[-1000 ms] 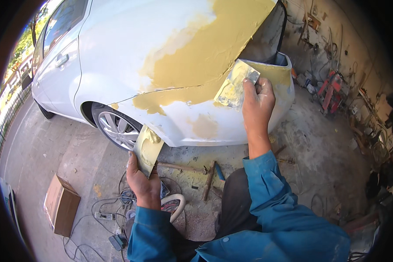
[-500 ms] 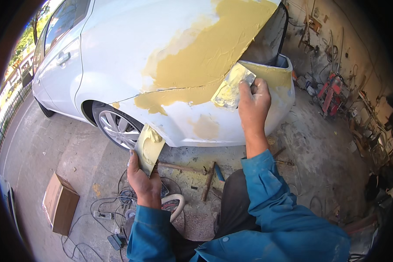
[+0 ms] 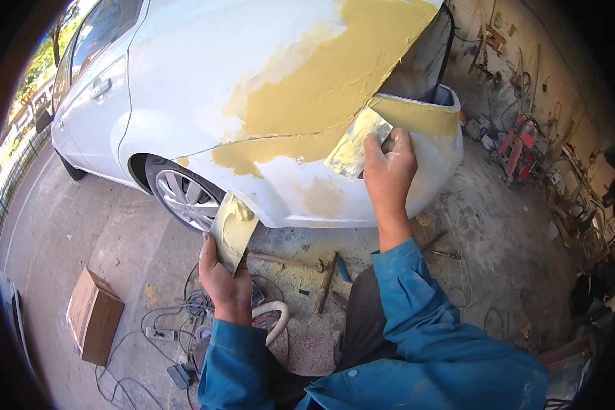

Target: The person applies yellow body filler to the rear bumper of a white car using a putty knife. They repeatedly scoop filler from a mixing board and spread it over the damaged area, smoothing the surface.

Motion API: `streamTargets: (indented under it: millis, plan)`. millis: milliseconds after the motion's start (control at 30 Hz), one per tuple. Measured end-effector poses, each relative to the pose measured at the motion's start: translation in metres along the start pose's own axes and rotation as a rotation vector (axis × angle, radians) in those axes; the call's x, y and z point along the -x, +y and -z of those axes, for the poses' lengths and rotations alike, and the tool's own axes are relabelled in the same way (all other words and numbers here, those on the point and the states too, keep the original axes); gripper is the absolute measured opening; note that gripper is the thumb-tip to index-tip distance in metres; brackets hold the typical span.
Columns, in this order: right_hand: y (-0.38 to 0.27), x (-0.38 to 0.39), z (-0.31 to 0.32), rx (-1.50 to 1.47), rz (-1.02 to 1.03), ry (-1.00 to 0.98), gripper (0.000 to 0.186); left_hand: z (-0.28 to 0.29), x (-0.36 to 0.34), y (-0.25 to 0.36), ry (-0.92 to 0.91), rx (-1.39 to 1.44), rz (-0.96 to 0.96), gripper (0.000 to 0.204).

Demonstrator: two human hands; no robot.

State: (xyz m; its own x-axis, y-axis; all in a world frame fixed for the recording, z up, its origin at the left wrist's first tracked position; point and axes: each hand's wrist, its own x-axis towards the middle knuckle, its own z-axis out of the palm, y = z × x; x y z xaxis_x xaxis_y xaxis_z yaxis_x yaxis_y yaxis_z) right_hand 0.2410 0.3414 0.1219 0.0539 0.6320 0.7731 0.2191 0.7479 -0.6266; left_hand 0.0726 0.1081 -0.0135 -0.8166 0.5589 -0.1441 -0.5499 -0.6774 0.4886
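Note:
My right hand (image 3: pixel 391 167) is closed on a putty spreader (image 3: pixel 357 145), a flat blade smeared with pale yellow filler. Its blade lies against the rear bumper (image 3: pixel 287 191) of a white car (image 3: pixel 178 89), just under the seam below the rear panel. Yellow filler (image 3: pixel 301 102) coats much of that panel and part of the bumper. Lower and to the left, my left hand (image 3: pixel 227 283) grips a putty board (image 3: pixel 232 232), a flat plate carrying a lump of filler (image 3: pixel 239 207) at its top end. The board is in front of the rear wheel (image 3: pixel 184 198).
On the floor lie a cardboard box (image 3: pixel 96 318), tangled cables (image 3: pixel 191 307), a pale hose (image 3: pixel 278 324) and a hammer (image 3: pixel 326 287). A red tool or machine (image 3: pixel 519 150) and clutter stand along the right wall (image 3: pixel 560 55). An opening (image 3: pixel 420 68) gapes beside the rear panel.
My right hand and the spreader have shifted slightly left and down along the bumper seam. My left hand and the board have stayed nearly still.

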Motion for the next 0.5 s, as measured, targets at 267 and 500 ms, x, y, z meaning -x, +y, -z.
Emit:
streamTargets:
  millis: [267,500]
  plan:
    - [0.003,0.012,-0.008,-0.078,-0.127,-0.038,0.022,0.002,0.0,0.002,0.013,-0.029,-0.003,0.035]
    - [0.016,0.023,-0.016,-0.142,-0.153,-0.083,0.016,0.001,0.002,0.005,0.013,0.012,-0.003,0.038]
